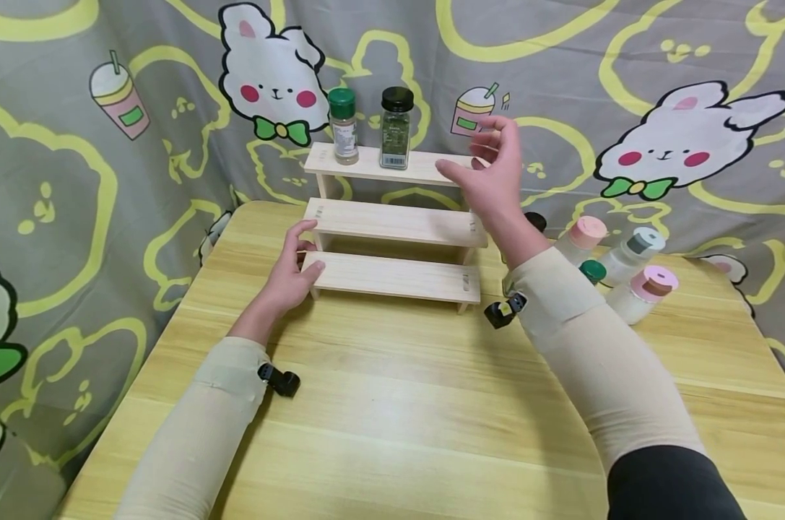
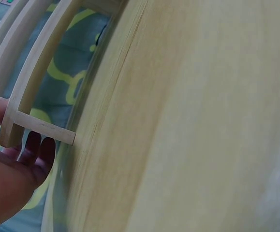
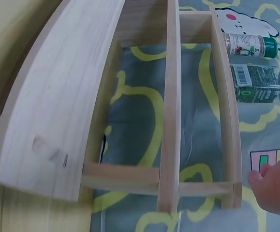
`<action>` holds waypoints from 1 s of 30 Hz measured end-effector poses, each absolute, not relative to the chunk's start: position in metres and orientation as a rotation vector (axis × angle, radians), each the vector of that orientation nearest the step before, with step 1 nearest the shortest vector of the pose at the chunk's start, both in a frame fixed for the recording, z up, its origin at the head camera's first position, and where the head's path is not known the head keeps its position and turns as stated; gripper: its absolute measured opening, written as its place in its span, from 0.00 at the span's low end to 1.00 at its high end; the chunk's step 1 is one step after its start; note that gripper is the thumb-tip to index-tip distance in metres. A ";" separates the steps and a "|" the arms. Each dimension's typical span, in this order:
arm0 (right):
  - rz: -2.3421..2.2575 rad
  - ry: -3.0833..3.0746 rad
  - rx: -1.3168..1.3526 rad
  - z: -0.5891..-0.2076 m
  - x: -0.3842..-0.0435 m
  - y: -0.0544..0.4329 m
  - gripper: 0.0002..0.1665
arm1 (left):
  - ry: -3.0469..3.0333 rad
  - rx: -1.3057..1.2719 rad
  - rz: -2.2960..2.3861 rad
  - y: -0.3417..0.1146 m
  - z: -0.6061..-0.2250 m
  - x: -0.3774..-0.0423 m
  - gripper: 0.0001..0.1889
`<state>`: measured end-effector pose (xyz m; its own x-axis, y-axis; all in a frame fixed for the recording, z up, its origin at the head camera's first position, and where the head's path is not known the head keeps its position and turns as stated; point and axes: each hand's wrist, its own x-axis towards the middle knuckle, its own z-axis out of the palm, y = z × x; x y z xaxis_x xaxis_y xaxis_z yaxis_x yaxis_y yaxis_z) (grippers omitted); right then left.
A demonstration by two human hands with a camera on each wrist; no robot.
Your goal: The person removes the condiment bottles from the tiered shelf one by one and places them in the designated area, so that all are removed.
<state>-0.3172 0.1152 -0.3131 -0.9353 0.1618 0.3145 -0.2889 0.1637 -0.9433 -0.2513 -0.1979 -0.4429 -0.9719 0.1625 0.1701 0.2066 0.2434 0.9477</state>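
A three-tier wooden spice rack [image 1: 392, 276] stands on the table. My left hand [image 1: 295, 273] grips the left end of its lowest shelf, the thumb on top; in the left wrist view the fingers [image 2: 44, 157] curl beside the rack's leg. A small shaker with a green cap [image 1: 345, 137] and a taller glass jar of green herbs with a black lid [image 1: 395, 137] stand on the top shelf. My right hand [image 1: 496, 170] is raised at that shelf's right end, fingers loosely bent and thumb apart, holding nothing. The right wrist view shows only part of this hand [image 3: 277, 183], at the edge.
Several bottles stand on the table to the right, partly behind my right forearm: pink-capped ones [image 1: 652, 283], a white-capped one [image 1: 645, 242], a green cap [image 1: 592, 271] and a black lid [image 1: 535, 221]. A patterned grey curtain [image 1: 548, 94] hangs close behind the rack.
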 end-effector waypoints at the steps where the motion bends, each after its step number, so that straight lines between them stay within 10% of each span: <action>1: 1.823 -2.105 0.128 -0.314 -0.320 0.113 0.45 | -2.447 -0.365 -1.877 -0.197 -0.442 -0.251 0.34; 30: 1.811 -2.166 0.122 -0.312 -0.349 0.049 0.47 | -2.458 -0.356 -1.850 -0.199 -0.446 -0.252 0.35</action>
